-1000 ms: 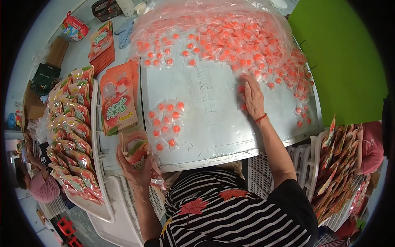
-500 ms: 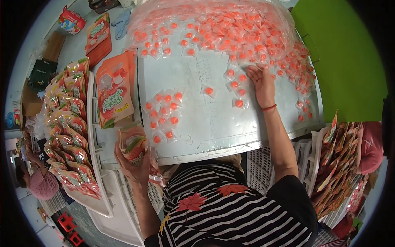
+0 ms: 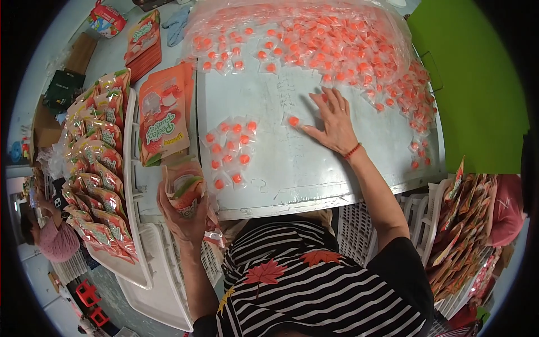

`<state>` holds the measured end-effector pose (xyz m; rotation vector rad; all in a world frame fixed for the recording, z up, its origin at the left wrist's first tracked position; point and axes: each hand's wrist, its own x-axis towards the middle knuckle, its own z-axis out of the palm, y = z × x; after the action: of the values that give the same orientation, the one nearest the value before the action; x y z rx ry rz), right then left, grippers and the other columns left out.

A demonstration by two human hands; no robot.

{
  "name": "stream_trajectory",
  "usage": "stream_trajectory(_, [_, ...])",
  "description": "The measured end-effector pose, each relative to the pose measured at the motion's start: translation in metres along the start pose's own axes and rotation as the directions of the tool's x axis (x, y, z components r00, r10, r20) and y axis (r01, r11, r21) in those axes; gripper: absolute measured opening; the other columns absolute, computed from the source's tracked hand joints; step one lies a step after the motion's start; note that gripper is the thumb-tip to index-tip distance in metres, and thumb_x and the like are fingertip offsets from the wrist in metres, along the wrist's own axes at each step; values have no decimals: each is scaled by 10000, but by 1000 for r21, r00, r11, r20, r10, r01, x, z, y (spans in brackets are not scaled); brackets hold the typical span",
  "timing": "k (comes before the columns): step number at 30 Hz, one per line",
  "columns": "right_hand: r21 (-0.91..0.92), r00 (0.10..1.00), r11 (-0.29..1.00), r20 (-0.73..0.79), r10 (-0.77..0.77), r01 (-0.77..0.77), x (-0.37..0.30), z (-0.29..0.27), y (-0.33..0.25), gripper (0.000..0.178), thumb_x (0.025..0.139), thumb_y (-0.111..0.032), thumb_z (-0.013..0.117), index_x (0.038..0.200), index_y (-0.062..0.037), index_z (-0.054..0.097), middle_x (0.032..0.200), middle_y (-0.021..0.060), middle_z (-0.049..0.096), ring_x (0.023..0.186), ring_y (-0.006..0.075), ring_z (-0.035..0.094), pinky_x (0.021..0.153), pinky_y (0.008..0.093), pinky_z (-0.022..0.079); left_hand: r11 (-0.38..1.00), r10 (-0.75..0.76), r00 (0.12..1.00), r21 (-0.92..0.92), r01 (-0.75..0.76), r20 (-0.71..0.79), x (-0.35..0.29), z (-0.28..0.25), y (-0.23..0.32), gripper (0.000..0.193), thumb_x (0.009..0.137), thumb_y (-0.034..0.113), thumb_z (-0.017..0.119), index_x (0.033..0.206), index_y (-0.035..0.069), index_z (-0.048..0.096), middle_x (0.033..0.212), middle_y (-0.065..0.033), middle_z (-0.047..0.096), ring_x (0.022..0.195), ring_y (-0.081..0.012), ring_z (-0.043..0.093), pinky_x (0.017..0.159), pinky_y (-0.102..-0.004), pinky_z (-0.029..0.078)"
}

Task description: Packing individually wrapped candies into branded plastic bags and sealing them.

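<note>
My left hand (image 3: 182, 219) is wrapped around an orange-red printed pouch (image 3: 188, 190), held upright past the near left edge of the table. Palm down over the metal tabletop (image 3: 269, 174), my right hand (image 3: 336, 126) has its fingers spread. A bit of orange shows at its fingers, so at least one wrapped candy lies beneath them; the rest under the palm is hidden. One orange candy in a clear wrapper (image 3: 293, 121) lies just by the thumb. Between my hands rests a loose group of wrapped candies (image 3: 228, 158).
A large heap of wrapped candies (image 3: 342, 50) under clear plastic covers the far side. Flat printed pouches (image 3: 163, 115) lie at the left beside a white crate of filled pouches (image 3: 104, 174). Another crate of pouches (image 3: 460, 230) stands at right, near a green panel (image 3: 471, 84).
My right hand has swept left and nearer, and its fingers have spread flat. The few candies that lay beside it are now mostly hidden under it. My left hand keeps the pouch.
</note>
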<state>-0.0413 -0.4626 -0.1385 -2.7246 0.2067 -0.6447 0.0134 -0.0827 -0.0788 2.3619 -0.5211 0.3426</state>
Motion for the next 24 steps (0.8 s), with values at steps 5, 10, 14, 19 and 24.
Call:
stream_trajectory(5, [-54, 996, 996, 59, -61, 64, 18, 24, -36, 580, 776, -480, 669, 1243, -154, 555, 1311, 186, 438, 1242, 425, 360, 1010, 525, 294, 995, -53, 998, -85, 56, 33, -3, 0, 11, 879, 625, 130, 826, 1354, 3, 352, 1295, -236, 435, 1192, -404, 447, 995, -457, 391])
stream_trajectory(10, [-5, 989, 989, -11, -146, 146, 18, 47, -80, 351, 813, -309, 652, 1112, -131, 603, 1205, 132, 502, 1150, 361, 433, 912, 476, 358, 998, 53, 999, -19, -53, 6, 3, 8, 27, 835, 587, 116, 848, 1289, 13, 408, 1278, -221, 450, 1155, -395, 477, 948, -452, 429])
stream_trajectory(14, [-23, 974, 978, -82, -211, 209, 19, 57, -92, 193, 797, -196, 653, 970, -113, 637, 1069, 63, 569, 1007, 274, 523, 792, 419, 422, 944, 323, 946, -68, -324, -29, 30, 18, 36, 887, 546, 121, 858, 1305, 10, 413, 1286, -196, 470, 1162, -368, 484, 958, -442, 418])
stream_trajectory(19, [60, 948, 976, -257, -186, 208, 43, 64, -63, 182, 847, -192, 641, 734, -78, 554, 700, 35, 565, 584, 172, 530, 455, 286, 389, 926, 369, 929, -76, -370, -27, 44, 38, 41, 850, 549, 190, 852, 1275, 42, 436, 1248, -173, 464, 1080, -366, 481, 894, -471, 414])
stream_trajectory(24, [954, 869, 106, 203, 451, -279, 82, 8, -142, 325, 969, -258, 522, 699, -78, 508, 664, 4, 524, 550, 62, 453, 458, 231, 375, 935, 345, 938, -77, -346, -32, 46, 45, 36, 895, 546, 191, 844, 1308, 25, 404, 1249, -170, 453, 1099, -362, 458, 919, -494, 379])
